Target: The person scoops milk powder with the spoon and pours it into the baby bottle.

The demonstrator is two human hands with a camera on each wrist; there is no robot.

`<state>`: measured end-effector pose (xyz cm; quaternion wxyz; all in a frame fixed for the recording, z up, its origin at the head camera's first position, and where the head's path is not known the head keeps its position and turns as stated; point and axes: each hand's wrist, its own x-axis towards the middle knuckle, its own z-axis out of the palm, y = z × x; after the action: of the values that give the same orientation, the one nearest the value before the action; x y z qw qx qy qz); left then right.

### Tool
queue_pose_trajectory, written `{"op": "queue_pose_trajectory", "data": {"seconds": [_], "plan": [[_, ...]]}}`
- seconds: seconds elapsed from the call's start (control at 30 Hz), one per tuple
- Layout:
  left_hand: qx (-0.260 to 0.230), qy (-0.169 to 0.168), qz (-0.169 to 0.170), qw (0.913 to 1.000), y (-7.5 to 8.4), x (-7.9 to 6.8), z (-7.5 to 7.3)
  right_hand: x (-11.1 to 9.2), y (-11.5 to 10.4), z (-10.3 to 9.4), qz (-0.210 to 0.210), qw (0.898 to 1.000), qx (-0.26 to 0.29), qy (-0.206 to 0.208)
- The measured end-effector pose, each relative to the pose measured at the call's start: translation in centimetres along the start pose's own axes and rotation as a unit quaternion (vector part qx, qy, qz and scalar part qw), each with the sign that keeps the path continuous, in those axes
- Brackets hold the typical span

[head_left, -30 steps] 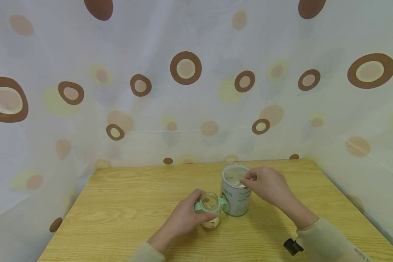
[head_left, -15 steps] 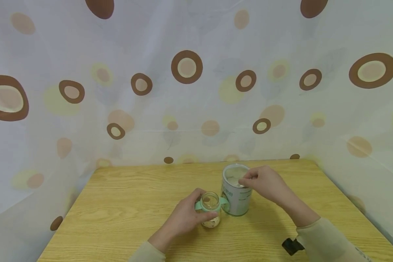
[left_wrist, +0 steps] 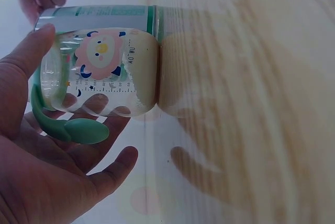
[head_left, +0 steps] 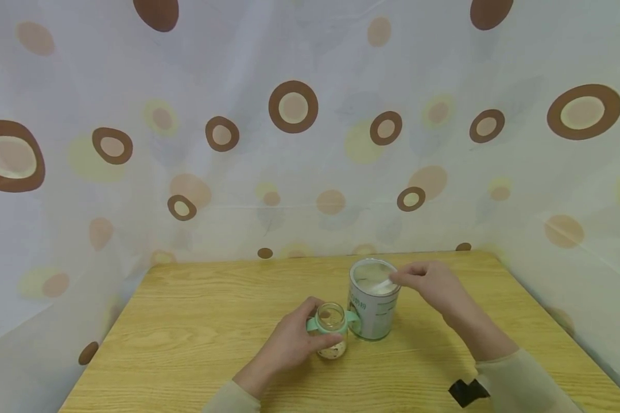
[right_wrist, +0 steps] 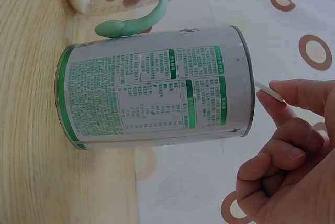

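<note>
A clear baby bottle with a green two-handled collar stands upright on the table, pale powder at its bottom. My left hand holds it around the collar, thumb on the near side. In the left wrist view the bottle shows a pink cartoon animal and measuring marks. Right beside it is an open milk powder can, white with green print. At the can's right rim, my right hand pinches the handle of a white scoop between thumb and forefinger. The scoop's lower end is inside the can.
The wooden table ends at a patterned curtain that hangs behind and along both sides. A black object is by the right sleeve.
My right hand has drawn back to the right from over the can's opening to its rim, and more of the white scoop shows. The left hand and bottle have stayed put.
</note>
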<state>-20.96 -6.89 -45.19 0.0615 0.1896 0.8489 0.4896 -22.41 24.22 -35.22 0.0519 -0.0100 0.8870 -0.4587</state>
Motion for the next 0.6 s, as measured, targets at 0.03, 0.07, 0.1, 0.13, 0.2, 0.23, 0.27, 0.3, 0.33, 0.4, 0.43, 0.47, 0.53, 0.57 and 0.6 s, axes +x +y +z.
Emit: {"op": "queue_pose_trajectory", "data": {"seconds": [0.03,0.07,0.1,0.13,0.2,0.23,0.27,0.3,0.33,0.4,0.43,0.47,0.53,0.57,0.6], "plan": [[0.000,0.000,0.000,1.0000,0.0,0.0,0.0,0.0,0.1,-0.1,0.006,1.000,0.006,0.003],[0.000,0.000,0.000,1.0000,0.0,0.0,0.0,-0.1,0.2,-0.2,0.012,1.000,0.012,0.007],[0.000,0.000,0.000,1.0000,0.0,0.0,0.0,-0.1,0.3,-0.2,0.018,1.000,0.016,0.012],[-0.001,0.000,0.000,1.0000,0.0,0.0,0.0,-0.1,0.5,-0.3,0.022,0.999,0.019,0.017],[-0.002,0.000,0.000,1.0000,0.0,0.0,0.0,-0.1,0.9,-0.5,0.025,0.999,0.023,0.028],[-0.003,0.000,0.000,1.0000,0.0,0.0,0.0,-0.1,1.2,-0.5,0.025,0.999,0.025,0.032],[-0.003,0.000,0.001,1.0000,0.0,0.0,0.0,-0.1,1.4,-0.6,0.024,0.999,0.028,0.037],[-0.003,0.000,0.001,1.0000,0.0,0.0,0.0,-0.1,1.6,-0.6,0.022,0.998,0.030,0.041],[-0.003,0.000,0.001,1.0000,0.0,0.0,0.0,-0.1,1.8,-0.7,0.020,0.998,0.033,0.044],[-0.003,0.001,0.002,1.0000,0.0,0.0,0.0,-0.2,2.1,-0.8,0.018,0.998,0.045,0.050],[-0.002,0.001,0.002,1.0000,0.0,0.0,0.0,-0.3,2.2,-0.8,0.019,0.997,0.053,0.052],[-0.002,0.001,0.001,1.0000,0.0,0.0,0.0,-0.3,2.3,-0.9,0.019,0.997,0.060,0.055],[0.000,0.001,0.001,1.0000,0.1,0.0,0.0,-0.5,2.5,-0.9,0.021,0.995,0.076,0.058],[0.000,0.001,0.000,1.0000,0.1,0.0,0.0,-0.5,2.5,-1.0,0.021,0.994,0.084,0.060],[0.000,0.000,0.001,1.0000,0.1,0.0,0.0,-0.5,2.6,-1.0,0.021,0.994,0.091,0.062]]}}
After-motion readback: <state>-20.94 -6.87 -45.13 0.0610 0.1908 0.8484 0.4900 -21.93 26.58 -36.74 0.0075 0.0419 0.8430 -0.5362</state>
